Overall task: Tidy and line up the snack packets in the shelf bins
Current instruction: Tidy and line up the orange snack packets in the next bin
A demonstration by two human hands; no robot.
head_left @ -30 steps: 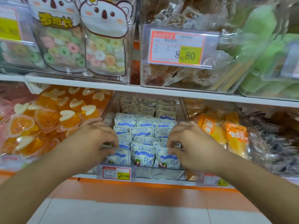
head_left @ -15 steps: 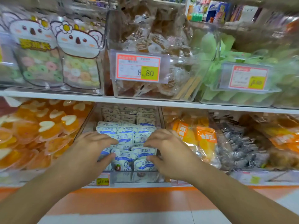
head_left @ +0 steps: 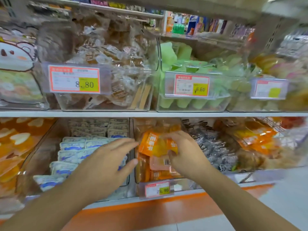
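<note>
On the lower shelf, a clear bin (head_left: 132,164) holds orange snack packets (head_left: 150,144). My right hand (head_left: 185,152) is inside that bin and pinches an orange packet near the top of the pile. My left hand (head_left: 106,165) hovers with fingers spread at the divider between this bin and the one to its left, which holds rows of white-and-blue packets (head_left: 73,147). The left fingertips reach toward the orange packet's left edge; whether they touch it I cannot tell. The view is motion-blurred.
Dark-wrapped snacks (head_left: 211,147) fill the space to the right, orange jelly cups (head_left: 16,144) the far left. The upper shelf carries bins of brown sweets (head_left: 106,64) and green sweets (head_left: 191,67). A price tag (head_left: 157,189) hangs below the orange bin.
Both hands left the white-and-blue packets and moved right. The right hand now pinches an orange packet in the neighbouring bin. The view swung right and up.
</note>
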